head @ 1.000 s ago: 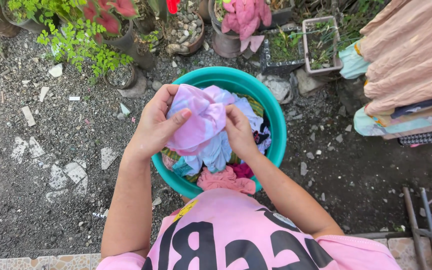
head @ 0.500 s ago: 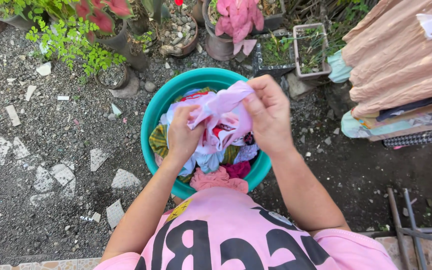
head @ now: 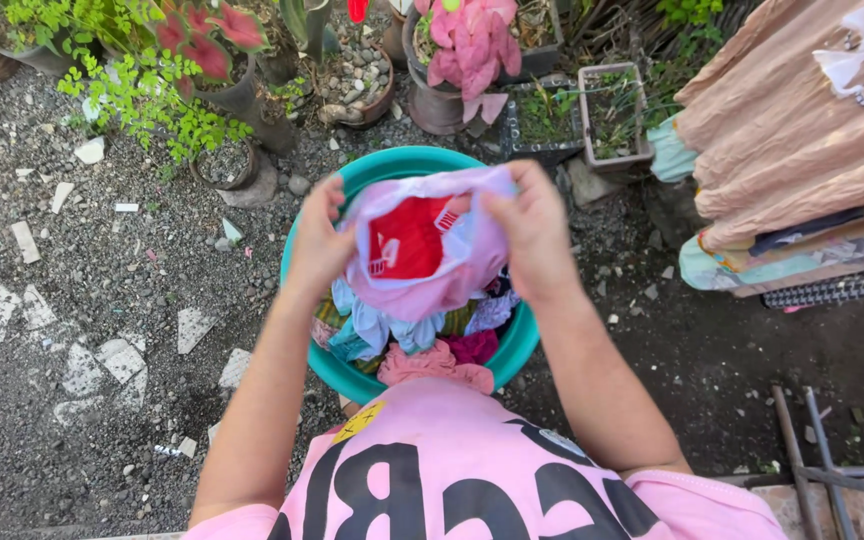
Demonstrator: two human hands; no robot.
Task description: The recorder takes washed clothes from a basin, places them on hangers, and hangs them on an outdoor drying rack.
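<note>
Holding a pale pink garment (head: 432, 250) stretched between both hands, a person stands over a teal basin (head: 302, 225) full of mixed laundry on gravel. The garment shows a red patch with white marks at its centre. Left hand (head: 320, 240) pinches its left edge, fingers closed; right hand (head: 530, 232) grips the right edge likewise. Potted plants (head: 202, 60) stand beyond the basin.

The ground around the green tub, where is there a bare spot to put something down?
Bare gravel lies left of the teal tub, between the flower pots above and the person's left arm. Dark ground is free right of the tub, below the draped cloths. The tub itself is crowded with clothes, and both hands hold a pink garment above it.
</note>
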